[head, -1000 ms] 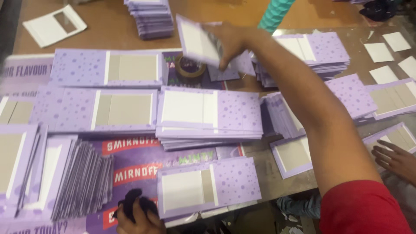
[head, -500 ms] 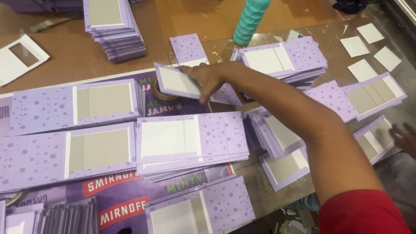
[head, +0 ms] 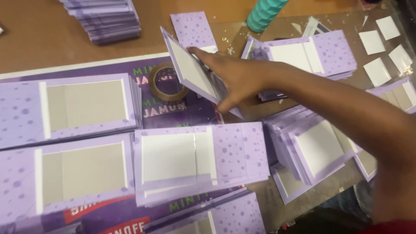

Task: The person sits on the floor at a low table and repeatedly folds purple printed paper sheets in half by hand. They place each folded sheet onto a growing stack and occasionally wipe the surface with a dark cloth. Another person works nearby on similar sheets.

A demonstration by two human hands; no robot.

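- Now the right hand (head: 242,82) reaches out over the middle of the tabletop (head: 47,43), fingers half curled round a purple card (head: 190,71) with a pale window panel; the thumb sits under the card's lower edge and the fingertips lie on its upper face.
- Compared with half a second ago, the card is tilted up much more steeply, its near edge lifted and its far corner pointing away, so it reads as picked up rather than lying flat; a second ago the same hand held it higher and further back.
- That tilt suggests, as a judgement, that the card is being turned or carried between piles rather than pressed down.
- Just left of the card lies a roll of clear tape (head: 168,82), flat on a printed purple sheet (head: 130,212), and it has not shifted between pictures.
- Behind the hand, one loose purple card (head: 193,28) lies flat, and beside it stands a teal ribbed tube (head: 264,15).
- To the right of the wrist sits a stack of purple cards (head: 316,54), and a fanned, slumping pile (head: 312,147) lies under the forearm.
- In front lies a neat stack with a white window (head: 199,158); two larger stacks with grey windows (head: 82,108) are to the left.
- Small white squares (head: 377,69) are scattered at the far right.
- The left hand is out of sight in the current view, so its grip cannot be told.
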